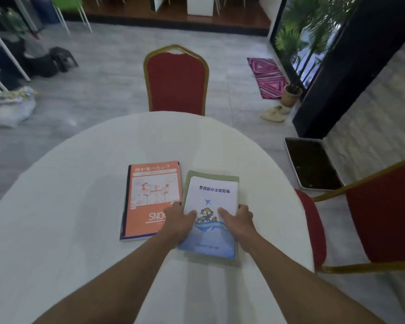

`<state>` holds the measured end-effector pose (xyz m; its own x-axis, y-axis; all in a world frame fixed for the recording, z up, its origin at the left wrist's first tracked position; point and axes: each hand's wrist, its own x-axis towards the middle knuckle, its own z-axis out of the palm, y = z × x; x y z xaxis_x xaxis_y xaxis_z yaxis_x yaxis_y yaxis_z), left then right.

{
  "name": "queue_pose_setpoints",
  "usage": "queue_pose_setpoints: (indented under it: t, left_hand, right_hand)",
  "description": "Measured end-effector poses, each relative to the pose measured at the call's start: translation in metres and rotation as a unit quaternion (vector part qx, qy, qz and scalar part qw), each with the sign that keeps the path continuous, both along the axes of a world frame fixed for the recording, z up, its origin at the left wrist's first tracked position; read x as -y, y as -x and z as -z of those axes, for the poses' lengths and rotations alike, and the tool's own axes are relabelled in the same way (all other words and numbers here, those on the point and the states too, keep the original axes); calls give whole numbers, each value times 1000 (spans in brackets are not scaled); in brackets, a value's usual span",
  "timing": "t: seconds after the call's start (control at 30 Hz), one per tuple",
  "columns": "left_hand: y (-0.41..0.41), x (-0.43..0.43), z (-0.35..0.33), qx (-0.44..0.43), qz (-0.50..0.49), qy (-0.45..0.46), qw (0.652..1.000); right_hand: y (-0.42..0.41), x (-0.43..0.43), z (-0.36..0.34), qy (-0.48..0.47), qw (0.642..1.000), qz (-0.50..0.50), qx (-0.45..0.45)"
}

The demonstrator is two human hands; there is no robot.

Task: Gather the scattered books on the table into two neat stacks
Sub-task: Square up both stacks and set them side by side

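Nearly done, I judge: my left hand [178, 218] and right hand [237, 218] grip the white book [212, 195] atop a green book [211, 175], squaring this stack beside the orange book [150, 195] on the counter [56, 206].

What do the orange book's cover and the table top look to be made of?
Orange book: a soft paper or card cover, seemingly matte, printed with a cartoon and bound with a dark spine strip. Table: the top is hidden under what looks like white cloth, judging by faint creases; what lies beneath cannot be told.
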<state>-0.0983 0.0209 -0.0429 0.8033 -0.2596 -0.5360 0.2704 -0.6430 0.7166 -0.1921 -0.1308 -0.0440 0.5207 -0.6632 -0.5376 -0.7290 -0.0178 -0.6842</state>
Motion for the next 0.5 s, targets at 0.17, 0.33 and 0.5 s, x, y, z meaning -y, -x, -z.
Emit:
queue_pose_setpoints:
  t: [0.17,0.33,0.5]
  left_hand:
    - [-47,-39,-9,31,-35,-31,998]
    - [-82,-65,-4,51,-65,-62,995]
    - [-98,-80,9,30,-76,-86,993]
  right_hand:
    - [-65,-35,-5,0,998,-58,16]
    - [-112,-62,4,1,996,-91,6]
    - [-137,-79,14,7,993,-115,-13]
